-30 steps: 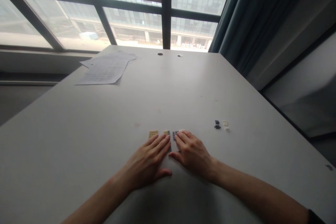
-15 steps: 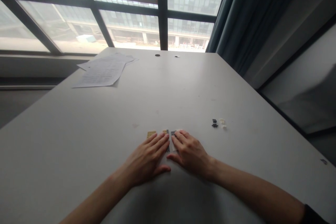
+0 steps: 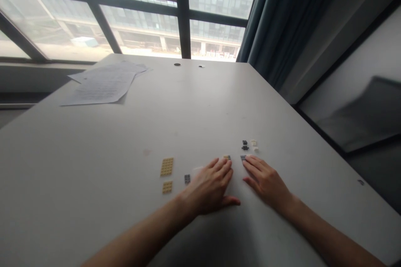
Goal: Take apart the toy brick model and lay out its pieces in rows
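our left hand point(image 3: 211, 185) flat on the table point(image 3: 94, 154), gripping nothing, small tan brick point(image 3: 227, 157) just beyond it, our right hand point(image 3: 266, 179) flat, empty, grey brick point(image 3: 243, 157) at its far end, tan plates point(image 3: 167, 166) further left

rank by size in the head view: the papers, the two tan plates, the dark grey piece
1. papers, clearly largest though farthest
2. farther tan plate
3. nearer tan plate
4. dark grey piece, smallest
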Available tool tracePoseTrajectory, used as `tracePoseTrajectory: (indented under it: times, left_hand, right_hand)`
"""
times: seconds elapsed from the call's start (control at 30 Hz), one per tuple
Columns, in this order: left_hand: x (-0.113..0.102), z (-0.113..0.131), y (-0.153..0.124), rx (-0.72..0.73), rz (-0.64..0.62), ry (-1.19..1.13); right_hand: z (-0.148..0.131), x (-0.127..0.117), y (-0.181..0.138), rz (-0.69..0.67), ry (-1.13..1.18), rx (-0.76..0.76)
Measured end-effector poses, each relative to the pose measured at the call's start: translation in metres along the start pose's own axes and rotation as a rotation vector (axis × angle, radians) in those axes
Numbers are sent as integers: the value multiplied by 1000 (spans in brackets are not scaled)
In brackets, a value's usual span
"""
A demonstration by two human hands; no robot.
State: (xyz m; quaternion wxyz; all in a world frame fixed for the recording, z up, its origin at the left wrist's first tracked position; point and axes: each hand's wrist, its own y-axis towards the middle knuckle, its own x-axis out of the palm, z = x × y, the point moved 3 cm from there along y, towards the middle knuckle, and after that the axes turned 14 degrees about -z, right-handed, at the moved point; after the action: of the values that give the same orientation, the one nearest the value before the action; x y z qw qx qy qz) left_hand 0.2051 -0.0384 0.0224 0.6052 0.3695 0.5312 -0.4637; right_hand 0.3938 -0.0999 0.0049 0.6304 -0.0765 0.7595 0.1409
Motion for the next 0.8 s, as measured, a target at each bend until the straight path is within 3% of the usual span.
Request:
tracePoseTrajectory:
  times: [0.23, 0.47, 0.6, 0.7, 0.8]
  left_hand:
    - [12, 27, 53, 63, 48, 74]
    - [3, 28, 54, 68, 82, 65]
    - [-21, 2, 10, -19, 117, 28]
    - [-31, -34, -53, -91, 141, 23]
    - [-26, -65, -120, -158, 113, 17]
  right_hand:
    - [40, -1, -27, 53, -38, 50]
    - [37, -1, -27, 100, -41, 42]
    - [37, -8, -30, 178, 8, 50]
    - [39, -11, -32, 208, 57, 78]
    - [40, -10, -31, 219, 90, 74]
